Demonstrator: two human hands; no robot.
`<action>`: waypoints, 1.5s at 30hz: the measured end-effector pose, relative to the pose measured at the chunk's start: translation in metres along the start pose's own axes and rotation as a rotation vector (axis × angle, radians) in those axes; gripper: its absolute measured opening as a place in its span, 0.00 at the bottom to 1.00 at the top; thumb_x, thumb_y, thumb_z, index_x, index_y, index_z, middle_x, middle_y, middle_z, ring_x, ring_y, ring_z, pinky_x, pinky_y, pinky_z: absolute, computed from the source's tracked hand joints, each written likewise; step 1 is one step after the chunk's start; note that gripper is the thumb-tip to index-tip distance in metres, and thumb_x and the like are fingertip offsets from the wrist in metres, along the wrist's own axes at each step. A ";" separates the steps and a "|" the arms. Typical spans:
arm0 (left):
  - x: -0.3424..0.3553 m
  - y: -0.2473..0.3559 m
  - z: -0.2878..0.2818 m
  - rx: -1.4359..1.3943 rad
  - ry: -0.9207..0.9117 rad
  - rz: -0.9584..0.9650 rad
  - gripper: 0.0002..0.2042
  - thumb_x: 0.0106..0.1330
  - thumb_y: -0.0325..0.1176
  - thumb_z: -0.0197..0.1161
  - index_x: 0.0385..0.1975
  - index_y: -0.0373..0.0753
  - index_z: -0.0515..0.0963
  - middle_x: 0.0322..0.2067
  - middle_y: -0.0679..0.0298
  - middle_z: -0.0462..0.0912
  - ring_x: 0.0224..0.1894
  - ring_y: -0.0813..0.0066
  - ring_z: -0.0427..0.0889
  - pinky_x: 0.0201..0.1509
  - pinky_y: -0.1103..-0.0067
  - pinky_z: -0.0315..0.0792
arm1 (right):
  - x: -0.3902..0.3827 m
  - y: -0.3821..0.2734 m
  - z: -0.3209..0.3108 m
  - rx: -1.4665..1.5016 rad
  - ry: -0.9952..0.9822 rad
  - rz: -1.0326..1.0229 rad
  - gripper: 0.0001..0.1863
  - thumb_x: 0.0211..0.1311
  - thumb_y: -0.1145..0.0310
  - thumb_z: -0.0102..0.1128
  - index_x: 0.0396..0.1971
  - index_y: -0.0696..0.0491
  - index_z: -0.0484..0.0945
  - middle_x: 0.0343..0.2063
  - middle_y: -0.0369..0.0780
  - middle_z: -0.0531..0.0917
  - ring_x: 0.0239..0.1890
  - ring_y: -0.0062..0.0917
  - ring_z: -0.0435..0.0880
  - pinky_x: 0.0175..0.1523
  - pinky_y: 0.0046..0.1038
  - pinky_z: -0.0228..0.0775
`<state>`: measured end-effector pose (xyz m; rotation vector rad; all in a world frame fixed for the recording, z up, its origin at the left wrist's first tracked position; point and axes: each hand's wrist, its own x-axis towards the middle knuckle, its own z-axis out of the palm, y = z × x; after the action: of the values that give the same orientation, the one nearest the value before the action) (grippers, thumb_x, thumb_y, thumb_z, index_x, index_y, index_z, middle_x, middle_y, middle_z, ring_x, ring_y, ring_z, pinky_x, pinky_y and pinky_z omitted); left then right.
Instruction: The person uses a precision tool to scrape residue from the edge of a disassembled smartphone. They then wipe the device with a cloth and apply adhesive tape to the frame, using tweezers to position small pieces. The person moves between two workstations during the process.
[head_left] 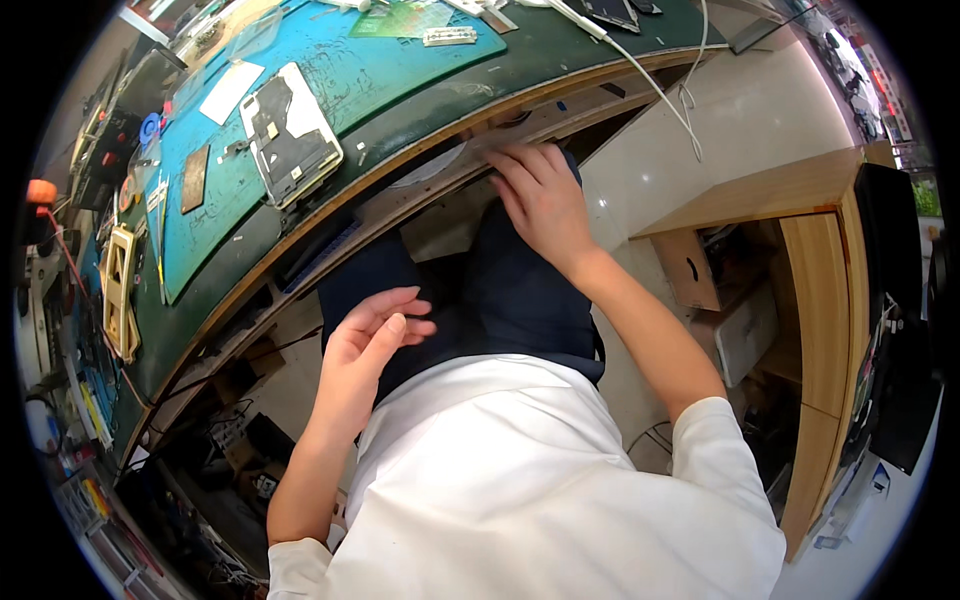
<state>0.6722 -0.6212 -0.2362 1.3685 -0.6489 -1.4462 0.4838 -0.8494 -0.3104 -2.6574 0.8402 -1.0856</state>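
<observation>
Workbench [428,106], green-topped; drawer [395,207], partly open, beneath the workbench's front edge. Right hand [545,200], below that same edge at the drawer rim, fingers bent, grasp impossible to tell; left hand [362,338], before the workbench, fingers loosely curled, unladen.

A pale, shiny floor [720,130] lies between the dark green workbench [410,125] and a light wooden cabinet [825,300]
</observation>
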 end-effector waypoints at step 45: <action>0.138 -0.009 0.016 -0.734 0.323 0.102 0.11 0.77 0.25 0.56 0.56 0.33 0.76 0.55 0.56 0.82 0.59 0.59 0.83 0.65 0.64 0.80 | 0.038 0.040 0.023 -0.155 0.018 0.122 0.11 0.54 0.71 0.67 0.39 0.56 0.85 0.39 0.48 0.84 0.45 0.46 0.81 0.54 0.44 0.71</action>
<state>0.6738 -0.7464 -0.2971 0.9287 0.0376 -1.1695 0.5038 -0.9051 -0.3183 -2.6805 1.1169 -1.0563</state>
